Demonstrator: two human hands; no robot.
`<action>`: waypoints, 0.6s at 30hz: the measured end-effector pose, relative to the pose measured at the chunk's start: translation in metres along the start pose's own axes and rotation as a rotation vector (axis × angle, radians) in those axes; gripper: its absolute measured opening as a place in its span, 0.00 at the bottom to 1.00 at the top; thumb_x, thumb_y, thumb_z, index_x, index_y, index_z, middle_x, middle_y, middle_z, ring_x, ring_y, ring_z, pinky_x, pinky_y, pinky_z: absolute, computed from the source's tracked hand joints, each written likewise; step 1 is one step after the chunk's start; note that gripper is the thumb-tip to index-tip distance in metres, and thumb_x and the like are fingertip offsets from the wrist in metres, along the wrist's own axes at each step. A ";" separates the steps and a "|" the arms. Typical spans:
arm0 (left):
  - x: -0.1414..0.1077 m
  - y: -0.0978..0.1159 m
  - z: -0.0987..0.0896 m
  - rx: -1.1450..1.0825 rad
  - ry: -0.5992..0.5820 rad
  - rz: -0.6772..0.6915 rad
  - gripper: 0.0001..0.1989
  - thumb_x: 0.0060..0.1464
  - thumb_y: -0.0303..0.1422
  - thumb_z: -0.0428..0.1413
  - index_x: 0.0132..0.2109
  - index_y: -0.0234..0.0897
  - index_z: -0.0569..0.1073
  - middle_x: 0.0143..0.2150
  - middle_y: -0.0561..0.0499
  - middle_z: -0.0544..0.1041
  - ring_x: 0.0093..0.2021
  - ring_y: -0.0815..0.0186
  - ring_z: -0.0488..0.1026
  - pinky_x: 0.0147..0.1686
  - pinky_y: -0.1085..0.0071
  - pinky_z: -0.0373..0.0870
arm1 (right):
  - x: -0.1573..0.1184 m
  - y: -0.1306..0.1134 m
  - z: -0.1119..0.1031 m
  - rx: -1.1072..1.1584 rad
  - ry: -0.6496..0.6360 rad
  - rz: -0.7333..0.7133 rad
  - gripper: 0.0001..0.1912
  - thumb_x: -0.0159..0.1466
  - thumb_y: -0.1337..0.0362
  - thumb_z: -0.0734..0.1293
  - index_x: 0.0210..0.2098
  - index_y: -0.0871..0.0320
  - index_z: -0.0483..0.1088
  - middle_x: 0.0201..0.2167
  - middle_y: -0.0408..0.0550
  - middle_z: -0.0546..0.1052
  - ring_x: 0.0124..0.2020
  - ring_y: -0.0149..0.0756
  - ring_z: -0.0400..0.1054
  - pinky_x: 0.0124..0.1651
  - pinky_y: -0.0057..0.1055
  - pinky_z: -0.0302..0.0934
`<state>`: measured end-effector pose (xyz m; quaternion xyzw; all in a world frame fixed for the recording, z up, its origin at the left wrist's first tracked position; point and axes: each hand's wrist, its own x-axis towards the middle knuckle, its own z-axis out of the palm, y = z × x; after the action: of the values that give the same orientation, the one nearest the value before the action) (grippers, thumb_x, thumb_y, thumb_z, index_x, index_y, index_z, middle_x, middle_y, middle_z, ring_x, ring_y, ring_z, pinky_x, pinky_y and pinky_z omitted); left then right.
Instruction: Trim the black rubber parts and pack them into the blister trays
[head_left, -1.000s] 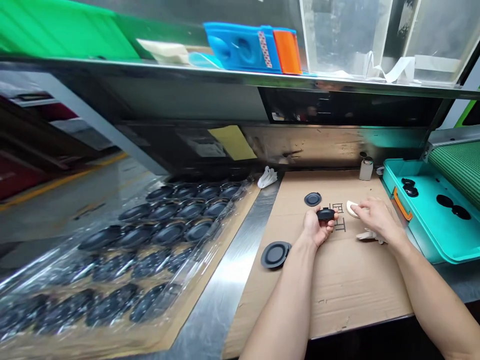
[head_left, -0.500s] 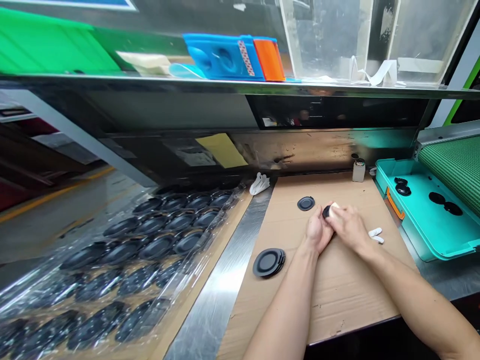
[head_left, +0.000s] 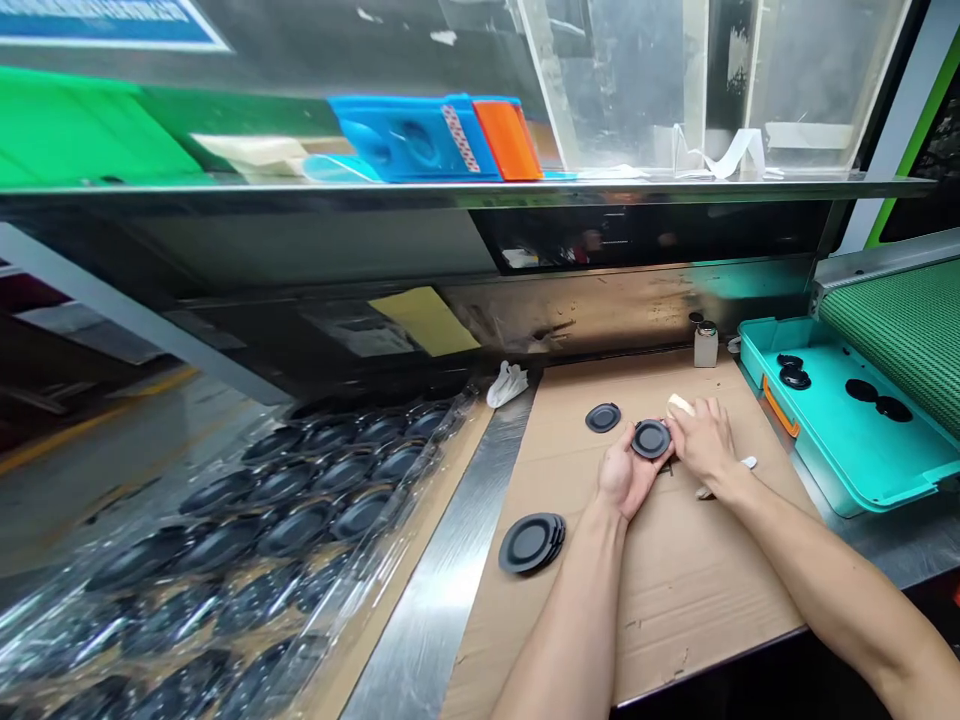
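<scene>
My left hand (head_left: 624,480) grips a round black lid-like disc (head_left: 651,439), its ringed face turned up. Close beside it, my right hand (head_left: 706,440) pinches a small cream-white wiping pad (head_left: 681,404) at the disc's right edge. Whether the pad touches the disc I cannot tell. Another black disc (head_left: 603,417) lies on the cardboard sheet (head_left: 592,640) just beyond my left hand. A small stack of such discs (head_left: 531,544) sits to the left of my left forearm. White finger-shaped pieces (head_left: 705,492) are partly hidden under my right wrist.
A turquoise bin (head_left: 862,440) with several black parts stands at the right, beside a green conveyor belt (head_left: 900,310). Clear plastic trays (head_left: 390,540) full of black discs fill the left. A small bottle (head_left: 705,346) stands at the back; a metal shelf (head_left: 450,197) runs overhead.
The disc in my left hand has turned from tilted to face up. My right hand with the pad has drawn slightly off to its right side. The camera view has shifted a little.
</scene>
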<state>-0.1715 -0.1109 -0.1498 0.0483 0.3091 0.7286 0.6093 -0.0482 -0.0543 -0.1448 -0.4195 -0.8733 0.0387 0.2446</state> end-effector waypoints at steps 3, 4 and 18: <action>0.000 0.003 0.000 -0.013 -0.026 -0.047 0.21 0.70 0.37 0.41 0.44 0.27 0.74 0.49 0.33 0.79 0.51 0.53 0.78 0.47 0.60 0.78 | 0.006 0.017 -0.002 0.195 0.111 0.090 0.20 0.70 0.57 0.62 0.59 0.55 0.70 0.52 0.56 0.71 0.53 0.46 0.61 0.56 0.41 0.58; 0.001 0.004 0.000 -0.026 -0.019 -0.056 0.21 0.70 0.38 0.41 0.45 0.26 0.74 0.50 0.31 0.79 0.52 0.53 0.78 0.46 0.61 0.79 | 0.007 0.021 -0.003 0.281 0.143 0.115 0.23 0.68 0.57 0.64 0.60 0.57 0.67 0.53 0.56 0.71 0.54 0.45 0.62 0.58 0.40 0.58; 0.004 -0.001 -0.003 0.030 -0.002 0.035 0.17 0.68 0.37 0.45 0.47 0.33 0.75 0.50 0.37 0.79 0.52 0.54 0.77 0.54 0.54 0.73 | -0.011 -0.009 -0.015 0.228 -0.267 -0.058 0.25 0.68 0.50 0.66 0.62 0.47 0.66 0.50 0.50 0.77 0.49 0.42 0.72 0.48 0.33 0.63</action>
<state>-0.1728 -0.1085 -0.1539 0.0636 0.3187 0.7343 0.5960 -0.0417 -0.0712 -0.1332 -0.3549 -0.8997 0.1855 0.1736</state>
